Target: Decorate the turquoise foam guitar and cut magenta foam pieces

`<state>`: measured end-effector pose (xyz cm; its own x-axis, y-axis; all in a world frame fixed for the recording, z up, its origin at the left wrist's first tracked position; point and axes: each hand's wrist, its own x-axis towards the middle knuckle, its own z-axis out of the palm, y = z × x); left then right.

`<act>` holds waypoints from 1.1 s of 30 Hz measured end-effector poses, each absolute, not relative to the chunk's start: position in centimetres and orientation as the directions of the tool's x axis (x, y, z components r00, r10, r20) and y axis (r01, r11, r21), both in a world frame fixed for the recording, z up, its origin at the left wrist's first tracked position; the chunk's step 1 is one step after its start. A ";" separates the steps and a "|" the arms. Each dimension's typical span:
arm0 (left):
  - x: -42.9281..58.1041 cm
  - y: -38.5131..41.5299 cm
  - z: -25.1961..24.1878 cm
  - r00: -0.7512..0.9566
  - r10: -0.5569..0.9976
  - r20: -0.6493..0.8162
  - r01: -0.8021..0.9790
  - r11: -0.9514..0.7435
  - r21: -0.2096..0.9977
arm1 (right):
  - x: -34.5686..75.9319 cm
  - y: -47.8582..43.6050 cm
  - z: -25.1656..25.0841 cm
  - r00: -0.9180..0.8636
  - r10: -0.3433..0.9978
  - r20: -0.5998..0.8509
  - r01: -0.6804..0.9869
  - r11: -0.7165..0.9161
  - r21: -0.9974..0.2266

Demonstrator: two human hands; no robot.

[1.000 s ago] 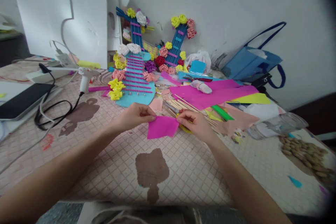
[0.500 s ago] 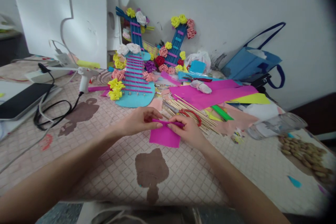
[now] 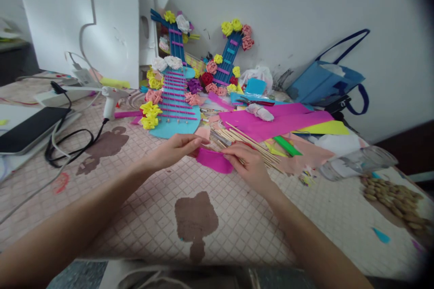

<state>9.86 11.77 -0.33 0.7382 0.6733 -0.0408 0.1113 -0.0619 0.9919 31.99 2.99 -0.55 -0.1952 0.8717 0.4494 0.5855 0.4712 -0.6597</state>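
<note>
A small piece of magenta crepe paper (image 3: 214,161) is stretched between my two hands, a little above the table. My left hand (image 3: 180,146) pinches its left end between thumb and fingers. At the right end, my right hand (image 3: 247,159) has its thumb and fingertips closed on the upper edge. Just behind the paper lie a bundle of thin wooden sticks (image 3: 252,141) and scissors with red handles, mostly covered by my right hand. A light blue paper guitar body (image 3: 178,122) with magenta strips and paper flowers stands beyond my left hand.
On the left are a white glue gun (image 3: 109,104), its black cord and a dark flat device (image 3: 30,128). Magenta paper sheets (image 3: 281,119), a green roll (image 3: 287,146), a clear plastic container (image 3: 357,162) and peanuts (image 3: 393,196) lie to the right. A blue bag (image 3: 325,81) leans against the wall.
The magenta paper has been lifted and tilted, so less of its face shows. My hands have moved slightly apart, and my right hand now covers more of the red scissors.
</note>
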 end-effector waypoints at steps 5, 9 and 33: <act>10.8 11.1 -1.8 0.802 0.529 -0.278 0.001 0.463 0.886 | 31.8 2.4 -0.3 -0.341 0.701 0.627 0.553 0.689 -0.468; 11.6 9.7 -1.5 0.854 0.369 -0.367 0.021 0.680 0.733 | 31.9 2.4 -0.6 -0.351 0.670 0.654 0.567 0.708 -0.421; 12.3 9.3 -1.9 0.564 0.803 -0.193 -0.151 0.330 0.932 | 28.6 2.7 -3.3 -0.011 0.997 -0.081 -0.075 -0.082 -0.994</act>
